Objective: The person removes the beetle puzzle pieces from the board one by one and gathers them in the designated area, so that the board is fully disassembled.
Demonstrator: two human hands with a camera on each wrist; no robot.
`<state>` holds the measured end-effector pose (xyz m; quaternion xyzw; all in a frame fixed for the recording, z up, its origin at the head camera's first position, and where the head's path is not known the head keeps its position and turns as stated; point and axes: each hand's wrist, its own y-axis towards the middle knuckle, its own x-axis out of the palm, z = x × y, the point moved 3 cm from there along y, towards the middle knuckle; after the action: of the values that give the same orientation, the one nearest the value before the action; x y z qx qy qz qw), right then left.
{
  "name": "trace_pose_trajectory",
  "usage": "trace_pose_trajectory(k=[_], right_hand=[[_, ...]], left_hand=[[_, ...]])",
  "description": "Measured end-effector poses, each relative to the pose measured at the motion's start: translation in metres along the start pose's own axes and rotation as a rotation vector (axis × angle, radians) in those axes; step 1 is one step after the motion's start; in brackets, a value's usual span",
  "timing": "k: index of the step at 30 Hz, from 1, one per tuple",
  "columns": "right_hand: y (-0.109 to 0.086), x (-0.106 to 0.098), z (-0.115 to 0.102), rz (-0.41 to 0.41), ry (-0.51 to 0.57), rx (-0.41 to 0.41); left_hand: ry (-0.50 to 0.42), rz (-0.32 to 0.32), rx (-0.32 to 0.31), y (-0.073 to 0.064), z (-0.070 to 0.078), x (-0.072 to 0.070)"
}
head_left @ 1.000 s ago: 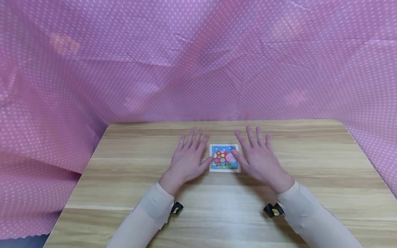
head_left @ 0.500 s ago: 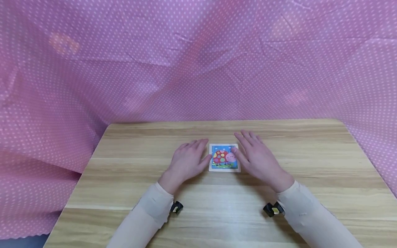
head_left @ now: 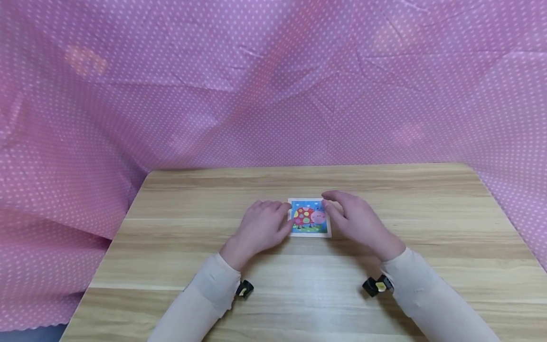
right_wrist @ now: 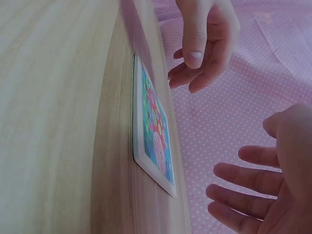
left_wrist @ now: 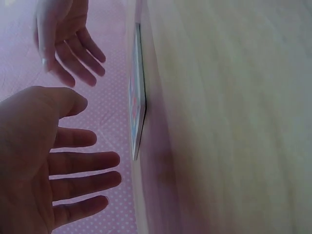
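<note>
A flat square board (head_left: 308, 228) with a white border lies on the table, showing a red spotted ladybug on blue. My left hand (head_left: 261, 227) hovers at its left side, fingers bent downward and thumb overlapping the edge in the head view. Over the upper right corner is my right hand (head_left: 358, 219), its thumb and fingers spread apart. In the left wrist view, the left hand's fingers (left_wrist: 85, 163) are loosely extended, with a gap to the board (left_wrist: 138, 97). The right wrist view likewise has the right hand's fingers (right_wrist: 248, 178) above the board, holding nothing.
The wood-grain table (head_left: 299, 299) ends at a far edge behind the hands. Pink polka-dot cloth (head_left: 273, 95) hangs behind it and along both sides. A small black device sits at the left wrist (head_left: 244, 289) and another at the right wrist (head_left: 377, 286).
Both hands have gone from flat, spread fingers to fingers bending downward, their tips drawn back toward the person. The board has stayed in place.
</note>
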<state>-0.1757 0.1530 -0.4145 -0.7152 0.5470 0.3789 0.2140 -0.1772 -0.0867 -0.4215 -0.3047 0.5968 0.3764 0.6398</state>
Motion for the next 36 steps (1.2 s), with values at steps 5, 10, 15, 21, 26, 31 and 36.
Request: trace_pose_trajectory(k=[5, 10, 15, 21, 26, 31, 36], right_hand=[[0.005, 0.001, 0.005, -0.007, 0.064, 0.014], [0.012, 0.002, 0.008, -0.003, 0.1, 0.018], [0.016, 0.006, 0.01, 0.003, 0.125, 0.008], [0.02, 0.011, 0.01, -0.013, 0.147, 0.018], [0.023, 0.013, 0.007, -0.028, 0.159, 0.013], [0.027, 0.017, 0.009, -0.037, 0.17, 0.023], [0.033, 0.022, 0.012, -0.038, 0.187, 0.04]], left_hand=[[0.042, -0.051, 0.009, 0.0, 0.007, 0.003], [0.059, -0.141, 0.006, -0.001, 0.011, 0.009], [0.025, -0.238, -0.022, -0.002, 0.014, 0.014], [0.01, -0.245, -0.053, -0.001, 0.015, 0.018], [0.016, -0.236, -0.062, 0.0, 0.015, 0.021], [0.012, -0.25, -0.071, 0.001, 0.017, 0.022], [0.023, -0.291, -0.08, 0.002, 0.019, 0.024]])
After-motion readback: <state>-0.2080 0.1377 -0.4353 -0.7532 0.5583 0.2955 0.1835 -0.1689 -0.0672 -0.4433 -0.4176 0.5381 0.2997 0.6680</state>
